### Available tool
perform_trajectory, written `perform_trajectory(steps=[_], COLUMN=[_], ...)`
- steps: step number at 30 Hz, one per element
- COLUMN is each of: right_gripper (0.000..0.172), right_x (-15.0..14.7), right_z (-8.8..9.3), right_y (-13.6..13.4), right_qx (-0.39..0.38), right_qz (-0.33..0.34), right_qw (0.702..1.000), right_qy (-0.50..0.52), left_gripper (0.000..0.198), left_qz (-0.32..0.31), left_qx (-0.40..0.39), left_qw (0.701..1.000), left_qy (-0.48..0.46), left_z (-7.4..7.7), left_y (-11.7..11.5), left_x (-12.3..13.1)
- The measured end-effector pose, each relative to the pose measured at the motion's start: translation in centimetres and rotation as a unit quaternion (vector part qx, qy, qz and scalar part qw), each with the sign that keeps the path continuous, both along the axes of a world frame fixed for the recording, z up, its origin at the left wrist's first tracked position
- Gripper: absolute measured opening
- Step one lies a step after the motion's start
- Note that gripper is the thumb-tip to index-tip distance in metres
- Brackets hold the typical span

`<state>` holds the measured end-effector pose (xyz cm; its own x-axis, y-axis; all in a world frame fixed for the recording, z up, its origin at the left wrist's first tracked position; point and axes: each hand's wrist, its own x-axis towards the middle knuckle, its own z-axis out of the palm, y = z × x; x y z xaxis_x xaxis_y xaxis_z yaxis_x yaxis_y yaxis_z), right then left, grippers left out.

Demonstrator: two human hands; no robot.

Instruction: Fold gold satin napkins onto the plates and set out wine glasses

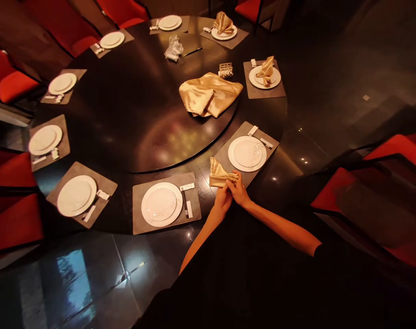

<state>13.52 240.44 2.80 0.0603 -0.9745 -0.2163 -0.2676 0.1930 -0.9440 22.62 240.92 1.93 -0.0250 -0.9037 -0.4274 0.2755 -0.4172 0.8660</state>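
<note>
A gold satin napkin, gathered into pleats at one end and fanned out at the other, is pinched between my two hands. My left hand grips its gathered end from below. Fingers of my right hand close on the same pleats from the right. Just beyond my hands lies a white plate stack on a grey placemat, with chopsticks and small white pieces beside it. Farther off on the dark round table, a pile of unfolded gold napkins rests on the raised turntable.
Folded napkins stand on two plates, one at the right and one at the far side. A number holder, crumpled clear plastic and a pen lie on the table. Red chairs surround it.
</note>
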Motion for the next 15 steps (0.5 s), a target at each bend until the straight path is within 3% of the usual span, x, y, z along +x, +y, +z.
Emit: perform_trajectory(steps=[3,7,11,15], right_gripper=[0.052,0.043,0.045,0.05], right_x=[-1.7,-4.9,-7.0,-8.0], right_z=[1.7,3.3,4.4,5.1], right_y=[-0.9,-1.9,-2.1,-2.0], right_qx=[-0.017,-0.059,-0.056,-0.037], right_qz=[-0.022,-0.003,0.071,0.061], right_qw=[0.999,0.998,0.996,0.997], right_qy=[-0.019,-0.012,0.011,0.009], left_gripper=[0.059,0.056,0.063,0.058], left_qz=[0.015,0.021,0.048,0.039], left_qx=[0.013,0.063,0.007,-0.047], left_qw=[0.998,0.994,0.998,0.997], left_qy=[0.062,0.09,0.043,-0.043], left_z=[1.0,1.7,2.6,3.8], left_y=[0.3,0.2,-0.8,-1.7], left_x=[-0.3,2.3,3.7,2.5])
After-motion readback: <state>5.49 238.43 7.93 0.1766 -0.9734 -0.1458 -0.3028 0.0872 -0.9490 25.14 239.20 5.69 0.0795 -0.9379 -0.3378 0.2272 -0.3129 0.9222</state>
